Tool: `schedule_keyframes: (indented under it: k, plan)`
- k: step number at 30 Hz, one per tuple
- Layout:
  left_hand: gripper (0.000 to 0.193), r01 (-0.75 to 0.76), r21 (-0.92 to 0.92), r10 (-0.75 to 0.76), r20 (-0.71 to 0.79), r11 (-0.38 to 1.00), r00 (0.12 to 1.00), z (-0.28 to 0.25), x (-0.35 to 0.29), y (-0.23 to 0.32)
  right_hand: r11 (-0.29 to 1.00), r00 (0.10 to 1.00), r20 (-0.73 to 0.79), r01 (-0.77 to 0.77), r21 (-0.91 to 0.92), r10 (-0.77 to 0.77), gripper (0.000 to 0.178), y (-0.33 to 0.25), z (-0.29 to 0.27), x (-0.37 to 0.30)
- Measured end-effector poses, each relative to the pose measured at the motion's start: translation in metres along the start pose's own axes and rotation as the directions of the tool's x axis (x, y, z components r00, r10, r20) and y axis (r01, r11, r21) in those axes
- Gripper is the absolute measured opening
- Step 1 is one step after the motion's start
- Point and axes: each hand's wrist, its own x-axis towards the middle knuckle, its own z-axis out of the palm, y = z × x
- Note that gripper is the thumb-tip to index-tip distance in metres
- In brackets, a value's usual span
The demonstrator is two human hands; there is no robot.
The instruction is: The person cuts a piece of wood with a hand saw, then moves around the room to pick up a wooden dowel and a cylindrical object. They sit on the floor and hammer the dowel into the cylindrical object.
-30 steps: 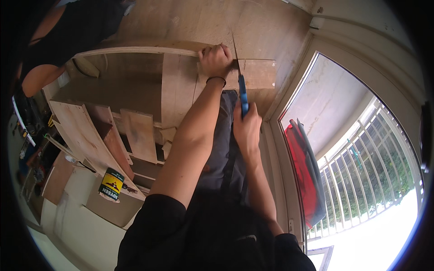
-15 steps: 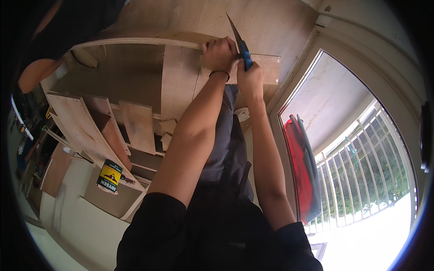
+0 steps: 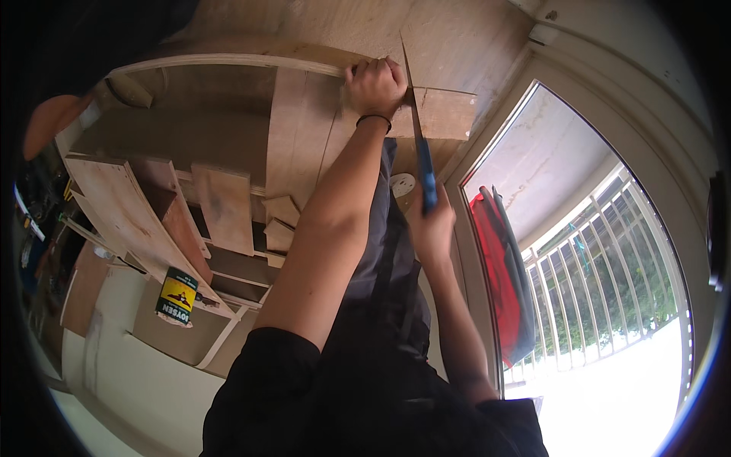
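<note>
My left hand [image 3: 375,85] presses down on a light plywood board [image 3: 304,129] that lies across a workbench, fingers curled over its far edge. A black band circles that wrist. My right hand [image 3: 431,228] grips the blue handle of a hand saw [image 3: 417,129]. The saw blade stands in a cut just right of my left hand, between the board and its short end piece [image 3: 445,113].
Several plywood offcuts [image 3: 225,206] and a large leaning panel [image 3: 122,217] are stacked at the left. A yellow and black can [image 3: 177,295] sits below them. Another person's arm [image 3: 49,126] shows at the upper left. A glass door with a railing [image 3: 601,274] and a red item [image 3: 502,266] stand on the right.
My right hand has pulled the saw back toward me after pushing it forward half a second ago. My left hand stays pressed on the board.
</note>
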Motion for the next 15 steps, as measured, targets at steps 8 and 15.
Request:
schedule_keyframes:
  k: [8, 15]
  plan:
    - [0.033, -0.007, -0.02, 0.006, -0.053, 1.0, 0.999, 0.004, 0.0, 0.003, 0.957, 0.958, -0.117, 0.274, 0.093, -0.263, 0.033, 0.049, 0.04, 0.047]
    - [0.031, 0.004, 0.042, -0.004, 0.003, 0.999, 1.0, -0.003, -0.001, 0.005, 0.992, 0.994, 0.021, -0.109, 0.064, 0.108, 0.02, 0.029, -0.051, -0.088]
